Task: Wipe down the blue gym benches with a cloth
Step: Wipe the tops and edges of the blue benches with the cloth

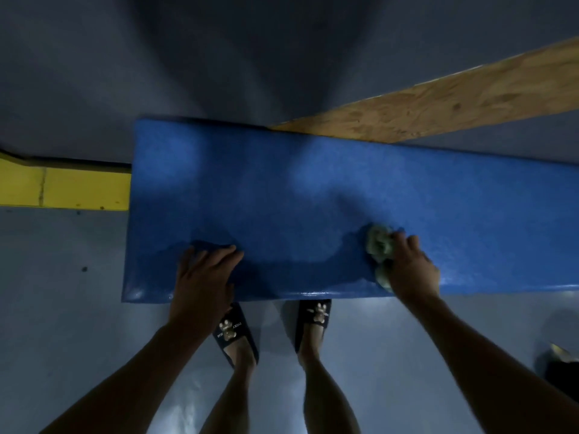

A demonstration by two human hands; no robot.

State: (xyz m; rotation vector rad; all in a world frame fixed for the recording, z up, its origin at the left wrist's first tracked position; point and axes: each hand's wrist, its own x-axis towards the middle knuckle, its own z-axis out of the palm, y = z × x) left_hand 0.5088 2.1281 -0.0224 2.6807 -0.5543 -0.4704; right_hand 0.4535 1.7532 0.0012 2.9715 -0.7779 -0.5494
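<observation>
Blue padded vinyl covers the long bench [313, 189] in front of us, running from left to right across the view. Our left hand [203, 280] lies flat and spread on its near edge, holding nothing. Our right hand [410, 270] is closed over a crumpled pale green cloth [379, 245], pressing it onto the bench top near the front edge, right of centre. Below the bench our feet stand on the grey floor [62, 308] in dark slide sandals [233, 332], each with a small gold bear figure; the left strap carries white lettering, too blurred to read. At the bench's left end a yellow painted beam [62, 189] meets it. Behind the bench a bare wooden board [454, 104] slants off to the upper right.
</observation>
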